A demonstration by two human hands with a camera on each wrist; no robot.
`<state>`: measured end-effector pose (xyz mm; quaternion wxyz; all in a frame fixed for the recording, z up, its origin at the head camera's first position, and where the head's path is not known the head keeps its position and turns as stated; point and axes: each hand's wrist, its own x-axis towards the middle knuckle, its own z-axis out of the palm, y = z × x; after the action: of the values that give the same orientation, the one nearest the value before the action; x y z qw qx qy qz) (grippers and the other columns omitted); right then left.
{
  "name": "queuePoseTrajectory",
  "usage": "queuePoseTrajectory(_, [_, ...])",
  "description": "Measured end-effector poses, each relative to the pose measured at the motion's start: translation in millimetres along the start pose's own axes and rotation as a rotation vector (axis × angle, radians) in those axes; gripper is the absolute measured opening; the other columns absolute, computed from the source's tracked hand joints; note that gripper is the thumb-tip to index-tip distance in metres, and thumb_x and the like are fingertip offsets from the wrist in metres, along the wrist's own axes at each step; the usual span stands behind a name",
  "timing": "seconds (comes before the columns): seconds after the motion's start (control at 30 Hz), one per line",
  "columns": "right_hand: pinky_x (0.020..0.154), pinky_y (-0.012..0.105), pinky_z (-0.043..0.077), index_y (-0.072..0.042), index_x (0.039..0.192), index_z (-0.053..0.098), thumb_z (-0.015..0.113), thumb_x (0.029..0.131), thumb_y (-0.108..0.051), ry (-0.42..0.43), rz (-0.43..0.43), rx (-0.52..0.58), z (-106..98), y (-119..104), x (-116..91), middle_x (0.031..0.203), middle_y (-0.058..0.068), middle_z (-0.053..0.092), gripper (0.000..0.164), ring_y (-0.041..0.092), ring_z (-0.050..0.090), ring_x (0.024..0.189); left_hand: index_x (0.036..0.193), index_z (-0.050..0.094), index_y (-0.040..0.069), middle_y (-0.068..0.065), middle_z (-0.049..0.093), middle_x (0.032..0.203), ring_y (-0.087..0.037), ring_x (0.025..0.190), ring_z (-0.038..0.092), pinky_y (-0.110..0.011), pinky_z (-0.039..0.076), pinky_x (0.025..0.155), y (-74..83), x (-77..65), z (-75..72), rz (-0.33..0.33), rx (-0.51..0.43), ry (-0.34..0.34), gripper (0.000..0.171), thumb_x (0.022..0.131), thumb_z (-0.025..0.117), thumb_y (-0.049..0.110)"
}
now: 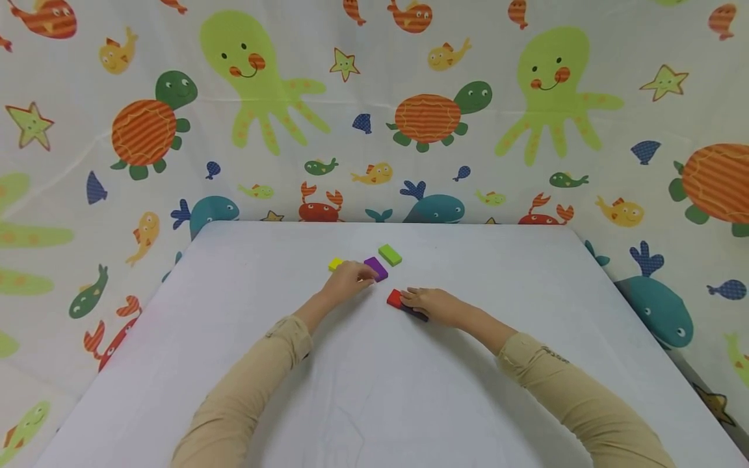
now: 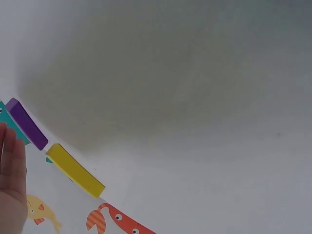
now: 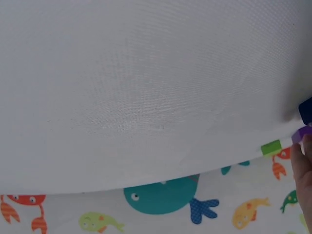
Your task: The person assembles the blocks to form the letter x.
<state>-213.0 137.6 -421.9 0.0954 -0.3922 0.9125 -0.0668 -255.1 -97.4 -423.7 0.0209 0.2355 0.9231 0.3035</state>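
My right hand (image 1: 434,305) lies over a red block (image 1: 394,298) and a dark blue block (image 1: 417,313), which sit end to end. Its straight fingers rest at the blocks, and the thumb is hidden. The dark blue block (image 3: 306,111) also shows at the right wrist view's edge, above the fingers. My left hand (image 1: 349,281) hovers with relaxed fingers beside a purple block (image 1: 376,268), holding nothing visible. Behind it a yellow block (image 1: 335,264) is partly covered; the left wrist view shows the yellow block (image 2: 75,170) and purple block (image 2: 27,124) whole.
A green block (image 1: 389,255) lies beyond the purple one, toward the back. All the blocks are on a white-covered table (image 1: 351,390). Behind it hangs a curtain (image 1: 363,39) printed with sea animals, which also runs along both sides.
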Motion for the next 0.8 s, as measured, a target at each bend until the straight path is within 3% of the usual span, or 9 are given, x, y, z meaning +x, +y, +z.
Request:
queuePoseTrajectory(0.33, [0.100, 0.044, 0.046, -0.001, 0.131, 0.054, 0.048, 0.094, 0.001, -0.002, -0.007, -0.076, -0.1, -2.1, 2.1, 0.136, 0.017, 0.053, 0.037, 0.033, 0.050, 0.127, 0.112, 0.068, 0.004, -0.012, 0.067, 0.115, -0.026, 0.113, 0.060, -0.039, 0.047, 0.100, -8.6, 15.6, -4.2, 0.079, 0.182, -0.019, 0.026, 0.085, 0.067, 0.006])
queuePoseTrajectory(0.57, [0.102, 0.046, 0.043, 0.000, 0.132, 0.052, 0.050, 0.090, 0.006, -0.020, 0.019, -0.038, -0.5, -4.7, 1.4, 0.140, 0.015, 0.050, 0.042, 0.033, 0.048, 0.129, 0.120, 0.063, 0.004, -0.013, 0.064, 0.122, -0.028, 0.119, 0.057, -0.039, 0.044, 0.104, -11.9, 25.9, -6.9, 0.164, 0.271, -0.081, 0.037, 0.083, 0.070, 0.006])
queuePoseTrajectory(0.8, [0.102, 0.047, 0.043, 0.000, 0.132, 0.053, 0.052, 0.090, 0.006, -0.033, 0.031, -0.044, -1.6, -5.1, 2.8, 0.140, 0.015, 0.050, 0.042, 0.033, 0.048, 0.128, 0.129, 0.058, 0.009, -0.010, 0.059, 0.131, -0.025, 0.127, 0.051, -0.038, 0.040, 0.108, -2.6, 36.2, -8.1, 0.104, 0.293, -0.174, 0.048, 0.083, 0.071, 0.010])
